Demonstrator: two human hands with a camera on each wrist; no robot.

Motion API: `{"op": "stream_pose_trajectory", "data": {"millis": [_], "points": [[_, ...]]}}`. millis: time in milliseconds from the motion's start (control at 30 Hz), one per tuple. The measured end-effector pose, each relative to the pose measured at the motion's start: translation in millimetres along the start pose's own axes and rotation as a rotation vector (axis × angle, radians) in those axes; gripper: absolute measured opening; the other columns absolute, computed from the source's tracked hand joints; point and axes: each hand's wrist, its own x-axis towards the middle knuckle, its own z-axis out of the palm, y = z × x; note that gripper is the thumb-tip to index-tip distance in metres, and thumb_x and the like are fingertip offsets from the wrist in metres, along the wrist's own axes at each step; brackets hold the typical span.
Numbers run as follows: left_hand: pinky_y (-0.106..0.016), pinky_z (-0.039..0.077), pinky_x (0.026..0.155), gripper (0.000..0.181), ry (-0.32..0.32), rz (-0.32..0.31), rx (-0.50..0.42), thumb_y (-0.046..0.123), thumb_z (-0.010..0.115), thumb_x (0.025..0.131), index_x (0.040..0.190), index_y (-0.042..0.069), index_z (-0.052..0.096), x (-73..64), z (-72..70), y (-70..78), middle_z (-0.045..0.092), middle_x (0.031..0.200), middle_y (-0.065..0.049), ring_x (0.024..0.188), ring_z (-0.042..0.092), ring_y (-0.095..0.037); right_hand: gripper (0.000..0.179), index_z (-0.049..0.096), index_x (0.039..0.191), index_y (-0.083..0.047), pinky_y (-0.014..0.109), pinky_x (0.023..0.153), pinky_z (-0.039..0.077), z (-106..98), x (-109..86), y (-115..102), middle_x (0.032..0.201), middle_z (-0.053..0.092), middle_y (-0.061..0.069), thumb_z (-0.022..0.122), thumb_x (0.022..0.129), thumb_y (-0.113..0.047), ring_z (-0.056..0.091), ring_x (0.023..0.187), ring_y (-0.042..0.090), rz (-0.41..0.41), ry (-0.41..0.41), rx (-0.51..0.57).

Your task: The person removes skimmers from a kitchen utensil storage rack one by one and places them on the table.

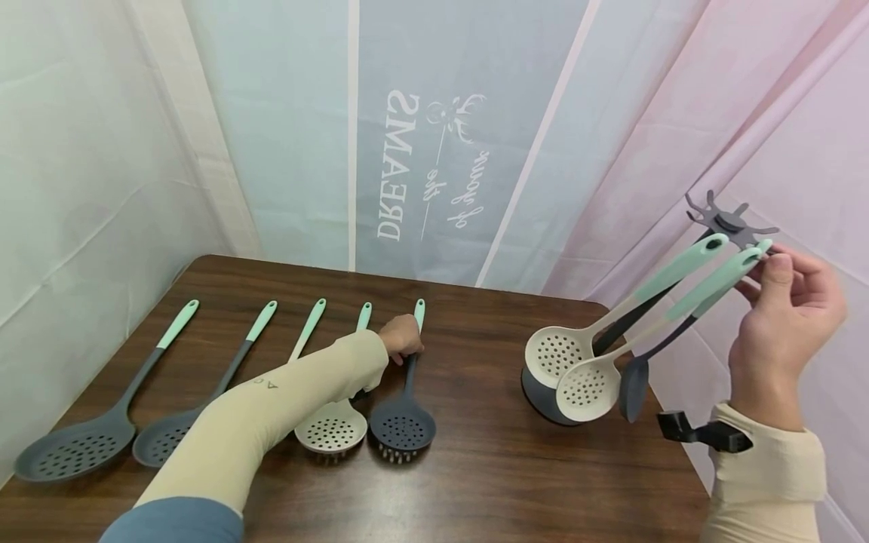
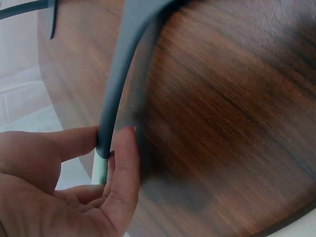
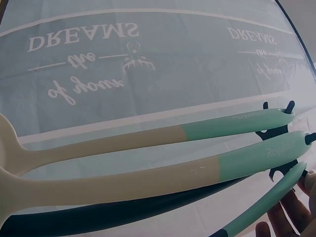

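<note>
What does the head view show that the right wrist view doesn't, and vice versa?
Only the head view: the left hand gripping a dark slotted spoon, with more utensils lying to its left.

Only the right wrist view: lettering on a mint handle, and a second DREAMS print on the backdrop.

Both: the right hand at the hooked rack, and two cream spoons hanging there, their bowls cut off in the wrist view.

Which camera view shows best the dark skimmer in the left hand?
The head view: the dark skimmer shows nearly whole, partly covered by the left hand. The left wrist view shows mainly its handle, closely; the right wrist view, nothing of it.
</note>
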Motion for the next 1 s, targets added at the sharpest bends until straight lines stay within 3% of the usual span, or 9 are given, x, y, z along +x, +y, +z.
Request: {"op": "stream_pose_trajectory", "data": {"millis": [100, 333, 633, 1000], "points": [[-0.031, 0.057, 0.05, 0.027, -0.019, -0.015, 0.026, 0.014, 0.066, 0.1, 0.076, 0.002, 0.064, 1.5, 1.6, 1.5, 0.061, 0.071, -0.013, 0.053, 0.066, -0.022, 0.03, 0.066, 0.102, 0.018, 0.025, 0.062, 0.059, -0.7, -0.3, 0.1, 0.091, 0.07, 0.022, 0.079, 0.087, -0.003, 0.07, 0.075, 0.026, -0.002, -0.001, -0.006], [-0.031, 0.057, 0.051, 0.028, 0.007, -0.001, 0.06, 0.017, 0.067, 0.101, 0.076, 0.003, 0.064, 6.6, 7.7, 3.6, 0.059, 0.07, -0.01, 0.054, 0.067, -0.021, 0.026, 0.066, 0.1, 0.017, 0.025, 0.061, 0.059, 0.6, 0.0, -0.5, 0.089, 0.071, 0.021, 0.079, 0.086, -0.001, 0.07, 0.073, 0.026, -0.001, 0.002, 0.013], [-0.032, 0.058, 0.051, 0.031, 0.01, 0.022, 0.086, 0.017, 0.068, 0.1, 0.072, 0.005, 0.062, 1.5, 8.0, 3.5, 0.054, 0.065, -0.008, 0.056, 0.069, -0.023, 0.024, 0.067, 0.101, 0.016, 0.024, 0.063, 0.059, -0.2, -1.4, -1.2, 0.091, 0.071, 0.021, 0.077, 0.089, -0.001, 0.07, 0.075, 0.025, -0.008, -0.011, -0.011], [-0.032, 0.056, 0.049, 0.026, 0.026, 0.033, 0.113, 0.018, 0.069, 0.099, 0.078, 0.004, 0.066, 2.0, 9.3, 1.0, 0.064, 0.074, -0.011, 0.058, 0.069, -0.023, 0.029, 0.066, 0.103, 0.018, 0.025, 0.063, 0.059, 0.0, -1.3, -1.7, 0.09, 0.07, 0.021, 0.079, 0.087, -0.003, 0.07, 0.075, 0.026, -0.003, -0.009, -0.004]]}}
